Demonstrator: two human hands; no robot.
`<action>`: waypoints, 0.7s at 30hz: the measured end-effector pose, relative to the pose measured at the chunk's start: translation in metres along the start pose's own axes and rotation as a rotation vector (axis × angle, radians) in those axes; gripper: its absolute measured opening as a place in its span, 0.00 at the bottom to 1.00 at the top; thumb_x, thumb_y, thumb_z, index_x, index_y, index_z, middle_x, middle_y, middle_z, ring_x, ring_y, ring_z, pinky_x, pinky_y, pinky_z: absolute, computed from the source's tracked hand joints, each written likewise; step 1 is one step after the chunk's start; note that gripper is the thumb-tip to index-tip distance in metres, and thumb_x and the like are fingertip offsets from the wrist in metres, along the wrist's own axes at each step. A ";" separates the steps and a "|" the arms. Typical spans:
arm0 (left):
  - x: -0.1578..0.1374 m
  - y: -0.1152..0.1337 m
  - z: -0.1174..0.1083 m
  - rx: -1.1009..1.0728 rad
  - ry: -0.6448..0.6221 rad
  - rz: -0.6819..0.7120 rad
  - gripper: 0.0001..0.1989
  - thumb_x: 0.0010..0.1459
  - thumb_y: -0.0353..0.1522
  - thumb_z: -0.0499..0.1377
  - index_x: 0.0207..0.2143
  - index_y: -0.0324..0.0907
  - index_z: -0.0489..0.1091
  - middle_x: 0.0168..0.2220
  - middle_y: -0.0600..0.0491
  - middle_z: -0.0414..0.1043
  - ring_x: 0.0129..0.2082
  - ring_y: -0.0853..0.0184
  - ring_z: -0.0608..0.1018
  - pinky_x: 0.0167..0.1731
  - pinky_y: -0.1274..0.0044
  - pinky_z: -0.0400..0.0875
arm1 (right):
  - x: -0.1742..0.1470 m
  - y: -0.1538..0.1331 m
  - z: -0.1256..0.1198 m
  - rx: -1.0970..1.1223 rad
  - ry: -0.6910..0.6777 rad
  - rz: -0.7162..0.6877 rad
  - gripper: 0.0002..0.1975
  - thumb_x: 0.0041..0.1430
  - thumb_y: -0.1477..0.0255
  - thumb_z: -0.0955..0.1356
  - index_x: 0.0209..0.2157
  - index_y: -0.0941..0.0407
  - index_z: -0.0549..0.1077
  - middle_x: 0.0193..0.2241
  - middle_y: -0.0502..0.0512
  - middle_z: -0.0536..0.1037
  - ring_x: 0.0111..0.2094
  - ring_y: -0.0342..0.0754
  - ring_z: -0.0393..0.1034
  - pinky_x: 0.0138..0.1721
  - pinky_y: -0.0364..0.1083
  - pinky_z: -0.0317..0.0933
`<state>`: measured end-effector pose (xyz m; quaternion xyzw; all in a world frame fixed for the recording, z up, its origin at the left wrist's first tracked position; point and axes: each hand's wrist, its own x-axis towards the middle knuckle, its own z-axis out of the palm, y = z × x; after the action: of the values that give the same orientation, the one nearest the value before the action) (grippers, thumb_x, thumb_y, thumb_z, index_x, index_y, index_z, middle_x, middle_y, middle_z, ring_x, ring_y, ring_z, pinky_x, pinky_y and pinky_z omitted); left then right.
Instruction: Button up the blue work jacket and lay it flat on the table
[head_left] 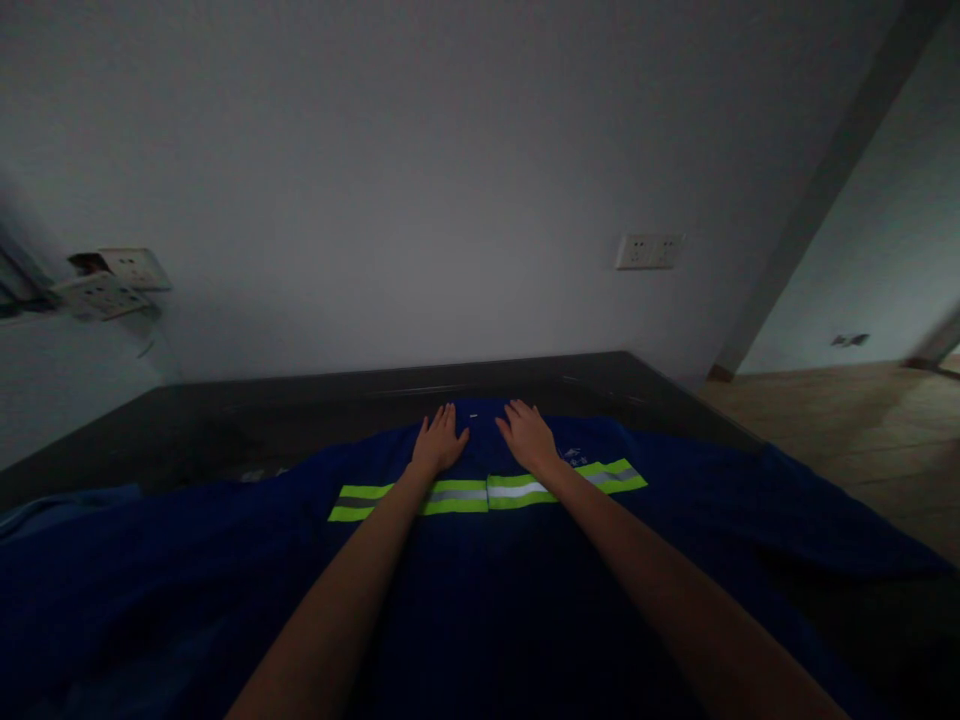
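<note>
A dark blue work jacket (465, 570) lies spread out, its sleeves reaching to both sides. Across its chest runs a yellow-green and silver reflective strip (457, 497), split at the middle. My left hand (441, 440) rests flat near the collar (480, 410), on its left side, fingers spread. On the collar's other side, my right hand (527, 434) is laid flat on the cloth with its fingers stretched forward. A small white print (574, 455) shows just right of that hand. The lower part of the jacket is very dark.
The jacket lies on a dark table (600, 372) pushed up to a pale wall (375, 180). A double socket (649, 251) sits on the wall at right. Loose socket plates (109, 295) hang at left. Lighter blue cloth (71, 505) lies at the left edge. Tiled floor (787, 410) shows at right.
</note>
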<state>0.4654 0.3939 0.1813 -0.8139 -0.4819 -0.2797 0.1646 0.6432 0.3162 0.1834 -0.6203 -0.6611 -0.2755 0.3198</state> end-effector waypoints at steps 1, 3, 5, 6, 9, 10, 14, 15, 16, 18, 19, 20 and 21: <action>-0.001 0.000 0.000 0.000 0.017 -0.022 0.34 0.63 0.43 0.40 0.65 0.30 0.43 0.66 0.42 0.44 0.66 0.61 0.49 0.63 0.64 0.45 | 0.004 0.000 0.004 0.006 -0.019 0.034 0.29 0.67 0.61 0.53 0.58 0.66 0.62 0.60 0.67 0.60 0.63 0.54 0.51 0.62 0.54 0.43; -0.001 0.000 0.000 0.012 0.052 -0.082 0.35 0.63 0.42 0.41 0.64 0.26 0.44 0.66 0.40 0.45 0.66 0.60 0.51 0.63 0.66 0.46 | 0.010 0.003 0.013 0.011 -0.093 0.087 0.32 0.66 0.59 0.54 0.60 0.69 0.58 0.62 0.70 0.56 0.63 0.56 0.48 0.61 0.54 0.44; -0.002 0.000 0.000 0.033 0.064 -0.123 0.34 0.63 0.41 0.40 0.63 0.25 0.47 0.65 0.38 0.47 0.65 0.59 0.52 0.63 0.66 0.46 | 0.014 0.005 0.021 0.014 -0.159 0.106 0.35 0.65 0.56 0.53 0.62 0.70 0.54 0.63 0.70 0.53 0.65 0.57 0.44 0.62 0.55 0.40; -0.002 0.000 0.000 0.040 0.057 -0.128 0.33 0.63 0.41 0.40 0.63 0.26 0.48 0.65 0.39 0.47 0.65 0.59 0.52 0.63 0.65 0.45 | 0.014 0.007 0.024 0.017 -0.183 0.110 0.36 0.65 0.55 0.53 0.63 0.69 0.52 0.64 0.69 0.51 0.65 0.57 0.42 0.63 0.56 0.38; -0.003 0.001 -0.002 0.037 0.016 -0.114 0.32 0.63 0.42 0.39 0.64 0.31 0.48 0.66 0.43 0.44 0.66 0.59 0.49 0.63 0.63 0.44 | 0.014 0.008 0.026 0.028 -0.234 0.126 0.38 0.65 0.53 0.51 0.64 0.67 0.48 0.65 0.65 0.47 0.66 0.56 0.38 0.63 0.57 0.35; -0.003 0.001 -0.002 0.031 0.009 -0.110 0.32 0.63 0.42 0.39 0.64 0.32 0.48 0.66 0.44 0.42 0.66 0.59 0.48 0.63 0.62 0.43 | 0.014 0.008 0.025 0.031 -0.244 0.133 0.38 0.64 0.53 0.51 0.64 0.67 0.48 0.65 0.65 0.47 0.66 0.56 0.37 0.63 0.57 0.34; -0.003 0.001 -0.003 -0.021 0.038 -0.096 0.32 0.63 0.41 0.41 0.64 0.32 0.48 0.66 0.43 0.44 0.66 0.59 0.50 0.63 0.61 0.44 | 0.011 0.004 0.021 0.029 -0.243 0.153 0.36 0.65 0.54 0.52 0.64 0.66 0.49 0.65 0.64 0.47 0.66 0.56 0.38 0.63 0.58 0.35; -0.003 0.000 -0.003 -0.044 0.060 -0.102 0.31 0.63 0.41 0.41 0.64 0.31 0.49 0.66 0.42 0.46 0.66 0.59 0.51 0.63 0.62 0.45 | 0.010 0.002 0.019 0.023 -0.214 0.155 0.34 0.65 0.56 0.53 0.64 0.65 0.50 0.65 0.65 0.49 0.66 0.57 0.39 0.62 0.59 0.35; -0.002 0.000 -0.003 -0.070 0.086 -0.115 0.31 0.63 0.39 0.42 0.63 0.29 0.50 0.65 0.40 0.48 0.65 0.58 0.53 0.63 0.62 0.47 | 0.011 0.000 0.017 0.015 -0.166 0.150 0.33 0.65 0.57 0.55 0.63 0.65 0.53 0.64 0.65 0.51 0.65 0.58 0.40 0.62 0.60 0.36; 0.000 -0.002 -0.003 -0.132 0.141 -0.152 0.30 0.62 0.36 0.43 0.62 0.25 0.51 0.63 0.35 0.52 0.64 0.57 0.56 0.62 0.64 0.50 | 0.015 -0.008 0.012 0.012 -0.031 0.104 0.28 0.65 0.62 0.58 0.61 0.63 0.58 0.61 0.66 0.59 0.63 0.59 0.47 0.61 0.60 0.39; 0.001 -0.004 -0.003 -0.171 0.168 -0.171 0.29 0.62 0.34 0.44 0.61 0.23 0.51 0.62 0.34 0.54 0.63 0.56 0.58 0.61 0.66 0.51 | 0.019 -0.013 0.010 0.024 0.022 0.068 0.24 0.64 0.65 0.59 0.58 0.61 0.62 0.58 0.65 0.64 0.61 0.58 0.52 0.60 0.58 0.43; 0.001 -0.005 -0.003 -0.217 0.193 -0.186 0.29 0.61 0.32 0.44 0.61 0.22 0.51 0.61 0.32 0.55 0.62 0.57 0.59 0.61 0.67 0.53 | 0.025 -0.019 0.008 0.047 0.047 0.031 0.21 0.64 0.67 0.59 0.55 0.59 0.67 0.55 0.64 0.68 0.58 0.56 0.57 0.58 0.56 0.47; 0.002 -0.007 -0.003 -0.270 0.218 -0.196 0.29 0.61 0.30 0.44 0.61 0.21 0.50 0.61 0.32 0.56 0.62 0.57 0.61 0.61 0.69 0.54 | 0.032 -0.026 0.006 0.082 0.041 0.005 0.17 0.63 0.69 0.60 0.51 0.58 0.71 0.51 0.62 0.72 0.54 0.55 0.62 0.56 0.53 0.52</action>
<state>0.4594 0.3971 0.1852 -0.7427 -0.4962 -0.4429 0.0771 0.6164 0.3396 0.2052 -0.6024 -0.6636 -0.2602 0.3593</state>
